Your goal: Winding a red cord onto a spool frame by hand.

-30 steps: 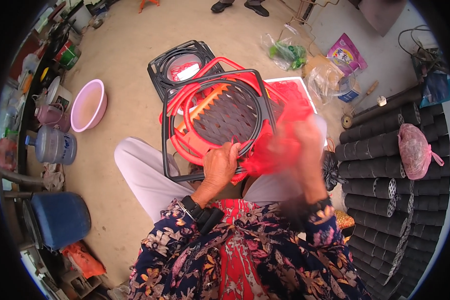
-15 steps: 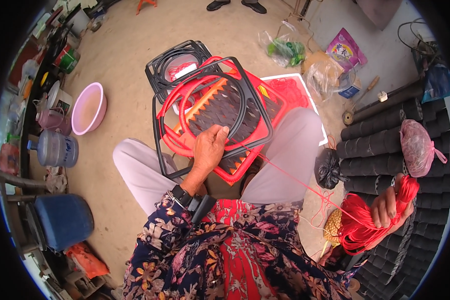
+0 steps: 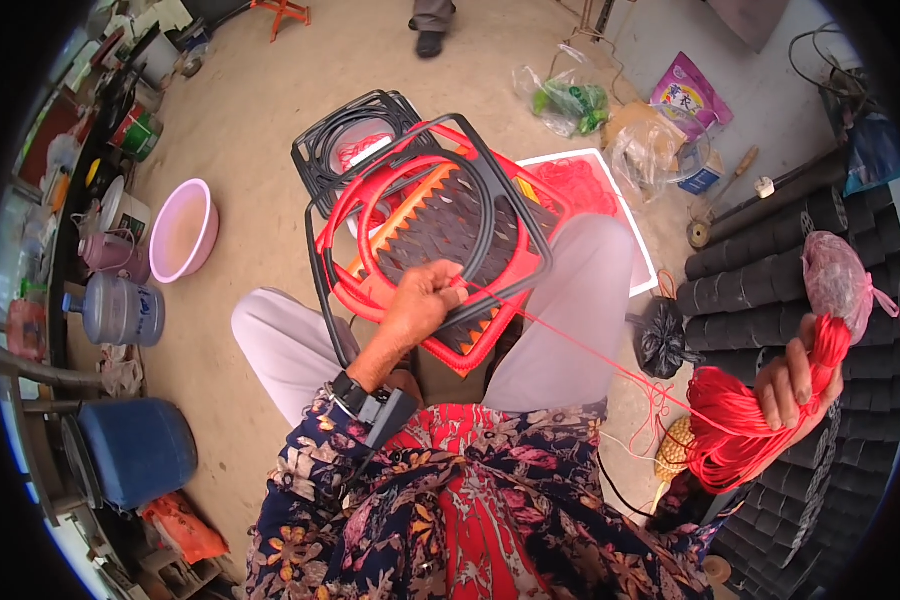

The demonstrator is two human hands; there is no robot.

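My left hand [image 3: 420, 308] is closed in a pinch on a strand of red cord [image 3: 590, 352], beside the black tube frame [image 3: 320, 290] in front of me. That frame has rounded corners and a black ring, and lies over red frames [image 3: 332, 250] and a dark zigzag-edged panel [image 3: 460, 225] with an orange border. Out to the right, my right hand [image 3: 792, 385] grips a thick hank of red cord [image 3: 735, 430]. The strand stretches taut between the two hands, crossing above my right knee. The frames lie at my knees, partly covering one another.
A white tray [image 3: 642, 262] with red cord lies beyond my right knee. Dark rolled bundles [image 3: 750, 285] are stacked at right, near a black plastic bag [image 3: 662, 335]. At left stand a pink basin [image 3: 210, 228], a water jug [image 3: 125, 310] and a blue tub [image 3: 140, 452]. A person's foot [image 3: 429, 43] shows ahead.
My left hand has turned, its thumb and fingers now pinching the strand by the black frame. My right hand with the hank has risen slightly. The person ahead has shifted their feet.
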